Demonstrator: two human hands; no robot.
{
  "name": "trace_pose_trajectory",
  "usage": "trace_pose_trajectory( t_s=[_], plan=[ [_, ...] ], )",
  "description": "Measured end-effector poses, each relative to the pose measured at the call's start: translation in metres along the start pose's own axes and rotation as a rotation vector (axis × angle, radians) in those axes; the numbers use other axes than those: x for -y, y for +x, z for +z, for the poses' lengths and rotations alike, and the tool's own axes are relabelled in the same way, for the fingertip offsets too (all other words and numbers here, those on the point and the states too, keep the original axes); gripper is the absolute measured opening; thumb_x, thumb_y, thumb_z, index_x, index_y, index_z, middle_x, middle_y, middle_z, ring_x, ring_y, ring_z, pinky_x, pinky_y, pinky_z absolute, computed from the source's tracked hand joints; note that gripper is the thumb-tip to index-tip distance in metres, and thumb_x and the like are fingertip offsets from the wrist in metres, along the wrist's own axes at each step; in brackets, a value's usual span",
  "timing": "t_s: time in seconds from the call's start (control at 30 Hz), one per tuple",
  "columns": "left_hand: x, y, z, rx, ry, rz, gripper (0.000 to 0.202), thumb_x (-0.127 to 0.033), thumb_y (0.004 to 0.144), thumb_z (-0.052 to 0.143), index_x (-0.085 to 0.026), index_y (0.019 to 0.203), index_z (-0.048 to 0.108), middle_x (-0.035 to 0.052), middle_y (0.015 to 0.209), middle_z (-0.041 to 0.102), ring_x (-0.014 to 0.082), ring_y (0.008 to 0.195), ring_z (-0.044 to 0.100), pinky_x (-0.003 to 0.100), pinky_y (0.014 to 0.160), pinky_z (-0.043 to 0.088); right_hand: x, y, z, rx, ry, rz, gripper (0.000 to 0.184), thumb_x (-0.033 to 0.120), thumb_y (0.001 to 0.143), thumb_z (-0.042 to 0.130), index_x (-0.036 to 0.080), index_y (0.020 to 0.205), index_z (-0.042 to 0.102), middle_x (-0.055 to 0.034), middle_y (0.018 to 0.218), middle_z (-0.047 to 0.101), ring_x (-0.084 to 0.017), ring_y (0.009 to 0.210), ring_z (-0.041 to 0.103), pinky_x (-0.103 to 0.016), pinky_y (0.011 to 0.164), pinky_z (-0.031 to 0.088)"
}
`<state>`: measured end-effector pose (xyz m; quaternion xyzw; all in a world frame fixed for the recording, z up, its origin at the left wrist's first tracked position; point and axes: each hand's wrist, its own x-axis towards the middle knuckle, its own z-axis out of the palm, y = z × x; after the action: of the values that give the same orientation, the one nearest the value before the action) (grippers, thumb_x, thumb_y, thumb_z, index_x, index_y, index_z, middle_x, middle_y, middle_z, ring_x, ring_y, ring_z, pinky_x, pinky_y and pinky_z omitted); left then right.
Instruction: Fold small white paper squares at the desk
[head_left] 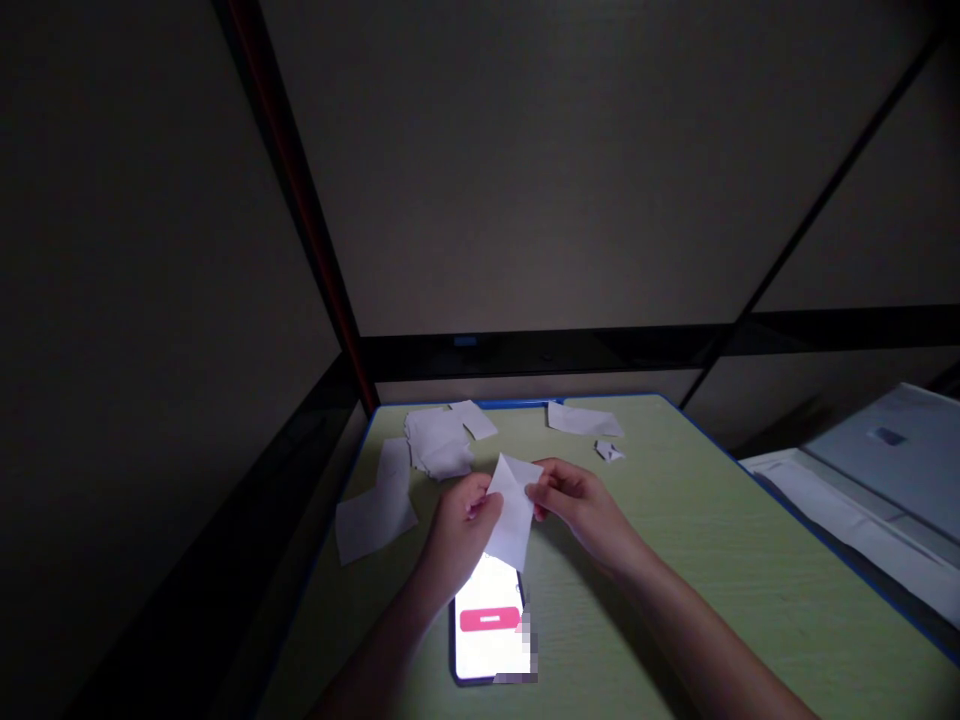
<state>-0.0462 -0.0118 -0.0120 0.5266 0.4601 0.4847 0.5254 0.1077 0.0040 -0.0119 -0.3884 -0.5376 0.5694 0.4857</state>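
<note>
Between my two hands is a small white sheet of paper (513, 510), with a crease or folded corner at its top. My left hand (461, 525) pinches its left edge, thumb on the front face. On the opposite edge, my right hand (574, 500) grips the paper between thumb and fingers. Just below the paper, a phone (489, 650) lies on the table with its screen lit, showing a red button; its upper part is covered by the paper and my left hand.
The green table (697, 560) has a blue edge. Torn white paper pieces (435, 440) are heaped at the back left, with larger sheets (371, 525) nearer. A paper strip (585, 420) and a crumpled scrap (609, 451) lie back right. A pale box-like object (892, 450) stands at right.
</note>
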Motion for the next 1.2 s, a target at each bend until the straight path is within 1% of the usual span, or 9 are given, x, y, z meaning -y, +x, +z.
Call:
trace_pose_trajectory(
  t_s=[0.23,0.4,0.47,0.57,0.67,0.8,0.97,1.07,1.2],
  plan=[
    [0.0014,-0.001,0.0001,0.038,0.007,0.011,0.014,-0.023,0.072,0.052,-0.014,0.078,0.061,0.0001,0.061,0.058,0.0106,0.052,0.05,0.019,0.046,0.034,-0.0003,-0.0002,0.0007,0.001,-0.076,0.007,0.014,0.029,0.071,0.062,0.016,0.07,0.057,0.0037,0.052,0.051,-0.011,0.05,0.046,-0.025,0.051,0.034],
    [0.0014,0.0008,-0.0005,-0.069,0.022,0.006,0.016,-0.028,0.072,0.056,-0.014,0.076,0.061,-0.0004,0.063,0.058,0.0108,0.056,0.05,0.019,0.049,0.035,0.0,-0.0009,-0.0003,0.006,-0.071,-0.002,0.011,0.027,0.072,0.06,0.016,0.073,0.058,0.003,0.054,0.052,-0.011,0.051,0.046,-0.024,0.051,0.035],
    [0.0021,0.0012,-0.0007,-0.106,-0.018,-0.046,0.021,-0.034,0.073,0.056,-0.014,0.074,0.061,-0.0006,0.063,0.057,0.0107,0.057,0.05,0.019,0.05,0.036,-0.0007,-0.0012,0.0001,0.013,-0.069,0.003,0.01,0.026,0.072,0.06,0.016,0.072,0.058,0.003,0.055,0.052,-0.011,0.051,0.046,-0.024,0.051,0.034],
    [0.002,0.0004,0.0004,-0.103,-0.1,-0.156,0.029,-0.042,0.075,0.053,-0.014,0.072,0.06,-0.0003,0.061,0.056,0.0103,0.054,0.049,0.02,0.048,0.036,-0.0011,-0.0025,0.0024,0.041,-0.099,0.001,0.011,0.027,0.072,0.06,0.016,0.073,0.057,0.0033,0.054,0.051,-0.01,0.05,0.044,-0.024,0.049,0.033],
    [-0.0008,-0.0021,0.0029,-0.098,-0.125,-0.167,0.029,-0.044,0.072,0.058,-0.015,0.069,0.058,-0.0015,0.059,0.055,0.0098,0.051,0.049,0.02,0.047,0.036,-0.0006,-0.0043,0.0052,0.05,-0.142,-0.014,0.013,0.028,0.071,0.062,0.016,0.071,0.057,0.0037,0.054,0.05,-0.01,0.049,0.043,-0.023,0.047,0.031],
    [-0.0035,-0.0051,0.003,-0.007,-0.156,-0.19,0.03,-0.045,0.072,0.058,-0.015,0.077,0.057,-0.0014,0.06,0.057,0.0108,0.049,0.052,0.021,0.046,0.038,-0.0013,-0.0053,0.0054,0.063,-0.146,-0.012,0.016,0.03,0.071,0.063,0.016,0.073,0.057,0.0031,0.057,0.052,-0.01,0.05,0.045,-0.023,0.047,0.032],
    [-0.0017,-0.0042,-0.0019,0.108,-0.142,-0.172,0.025,-0.037,0.072,0.061,-0.015,0.084,0.058,0.0007,0.066,0.061,0.0121,0.052,0.057,0.02,0.047,0.038,-0.0006,-0.0046,0.0025,0.059,-0.113,-0.01,0.019,0.031,0.07,0.065,0.015,0.079,0.059,0.0037,0.056,0.052,-0.01,0.049,0.045,-0.023,0.047,0.034],
    [-0.0016,-0.0031,-0.0022,0.113,-0.147,-0.15,0.026,-0.035,0.071,0.062,-0.014,0.087,0.059,0.0022,0.07,0.064,0.0135,0.057,0.06,0.021,0.05,0.039,0.0023,-0.0036,0.0022,0.047,-0.064,-0.016,0.022,0.035,0.071,0.065,0.015,0.079,0.059,0.0051,0.053,0.048,-0.009,0.047,0.042,-0.022,0.045,0.031],
    [-0.0017,-0.0024,-0.0003,0.084,-0.153,-0.17,0.029,-0.037,0.071,0.061,-0.013,0.087,0.059,0.0034,0.07,0.065,0.0153,0.058,0.061,0.022,0.051,0.04,0.0035,-0.0019,0.002,0.032,-0.056,-0.024,0.025,0.039,0.078,0.057,0.014,0.078,0.062,0.0037,0.05,0.048,-0.009,0.046,0.041,-0.023,0.046,0.03]
  ],
)
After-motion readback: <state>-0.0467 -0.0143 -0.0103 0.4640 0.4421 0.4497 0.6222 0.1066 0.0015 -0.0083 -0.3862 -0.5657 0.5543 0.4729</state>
